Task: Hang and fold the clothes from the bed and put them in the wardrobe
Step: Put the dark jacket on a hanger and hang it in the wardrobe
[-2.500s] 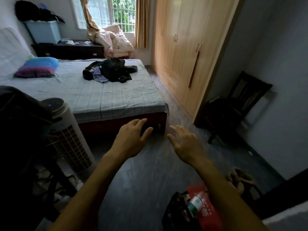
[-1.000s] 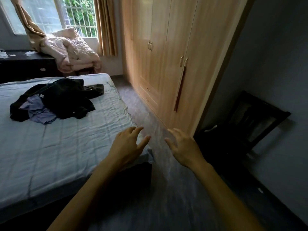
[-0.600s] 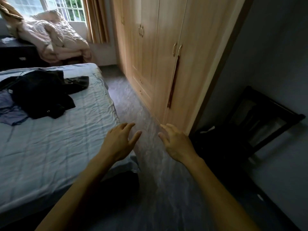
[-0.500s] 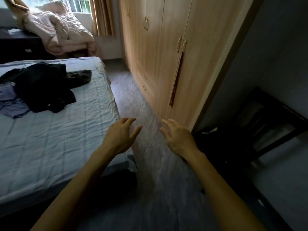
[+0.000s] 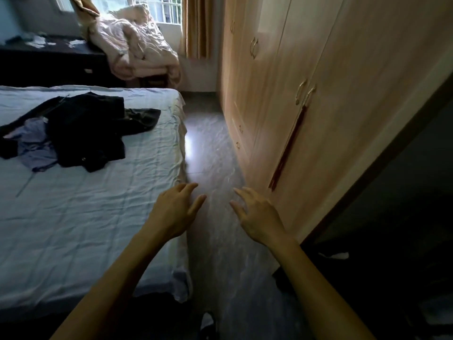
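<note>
A heap of dark clothes (image 5: 85, 133) with a lilac garment (image 5: 34, 143) under its left side lies on the bed (image 5: 85, 217), which has a pale blue sheet. The wooden wardrobe (image 5: 343, 106) fills the right side, all its doors closed. My left hand (image 5: 175, 212) hovers over the bed's right edge, fingers apart and empty. My right hand (image 5: 259, 217) is held out over the floor near the wardrobe's foot, fingers spread, holding nothing. Both hands are well short of the clothes.
A narrow grey floor aisle (image 5: 213, 155) runs between bed and wardrobe. A crumpled pink quilt (image 5: 137, 45) sits piled under the window next to a dark dresser (image 5: 49, 65). A dark chair (image 5: 392, 266) stands in shadow at the right.
The view has moved forward from the foot of the bed into the aisle; bed and wardrobe are closer. Both hands stay held out in front, empty.
</note>
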Motion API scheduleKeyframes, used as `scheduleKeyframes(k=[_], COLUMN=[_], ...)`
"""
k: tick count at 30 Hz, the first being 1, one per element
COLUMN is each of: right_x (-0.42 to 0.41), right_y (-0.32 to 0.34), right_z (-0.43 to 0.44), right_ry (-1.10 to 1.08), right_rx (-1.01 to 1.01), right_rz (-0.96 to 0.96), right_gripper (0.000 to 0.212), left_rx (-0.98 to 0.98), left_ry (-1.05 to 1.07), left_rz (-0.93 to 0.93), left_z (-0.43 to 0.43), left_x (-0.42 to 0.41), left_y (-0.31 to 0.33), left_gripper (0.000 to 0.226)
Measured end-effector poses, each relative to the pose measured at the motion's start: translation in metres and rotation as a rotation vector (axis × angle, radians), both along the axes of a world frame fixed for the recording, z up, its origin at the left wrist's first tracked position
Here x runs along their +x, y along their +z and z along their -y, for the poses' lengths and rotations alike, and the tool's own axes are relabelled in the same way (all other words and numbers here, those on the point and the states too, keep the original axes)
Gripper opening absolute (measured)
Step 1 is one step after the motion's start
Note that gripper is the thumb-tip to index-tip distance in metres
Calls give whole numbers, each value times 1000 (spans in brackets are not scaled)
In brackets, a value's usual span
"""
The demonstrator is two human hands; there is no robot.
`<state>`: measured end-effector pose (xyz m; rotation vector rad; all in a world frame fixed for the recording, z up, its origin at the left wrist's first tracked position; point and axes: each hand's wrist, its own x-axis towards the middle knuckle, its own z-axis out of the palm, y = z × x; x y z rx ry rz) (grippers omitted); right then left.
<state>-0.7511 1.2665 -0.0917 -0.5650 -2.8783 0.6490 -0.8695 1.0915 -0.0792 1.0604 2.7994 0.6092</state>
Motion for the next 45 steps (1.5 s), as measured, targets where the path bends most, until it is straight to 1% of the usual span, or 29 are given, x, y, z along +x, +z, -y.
scheduleKeyframes(k=[3, 6, 8, 10, 13, 16, 18, 22, 24, 27, 30, 35, 41, 45], right_x=[-44, -85, -116, -146, -187, -228, -256, -314, -342, -389, -435, -509, -598, -667], right_y=[-4, -2, 1, 3, 1, -9, -16, -28, -32, -31, -21, -7, -20, -28], right_z=[-28, -55, -76, -96, -116, -133, -145, -175, -196, -227, -250, -263, -253, -248], right_ry=[42, 80, 99, 128, 187, 240, 291, 401, 447, 505, 583, 685, 814, 862], right_rx=[45, 86, 86, 83, 65, 40, 44, 13, -19, -49, -43, -80, -63, -16], right_rz=[20, 80, 77, 61, 65, 57, 64, 11, -12, -46, -69, -122, -80, -58], right_gripper=[49, 50, 50, 49, 49, 49, 49, 48, 49, 57, 51, 46, 48, 49], left_rx=[60, 83, 102, 121, 143, 153, 147, 130, 134, 145, 138, 148, 187, 299], left_ry=[46, 95, 112, 142, 186, 241, 284, 375, 432, 511, 562, 686, 812, 868], left_rz=[55, 121, 129, 119, 102, 127, 132, 128, 129, 96, 70, 49, 64, 101], left_z=[-22, -46, -63, -79, -100, -119, -133, -167, -187, -221, -245, -259, -257, -248], left_x=[-36, -74, -100, -123, -148, -175, -193, -232, -253, -286, -311, -356, -429, -497], left_y=[-14, -26, -27, -25, -21, -24, -30, -44, -45, -33, -17, -8, -26, -45], left_gripper=[74, 67, 67, 63, 70, 75, 71, 53, 52, 54, 55, 57, 60, 57])
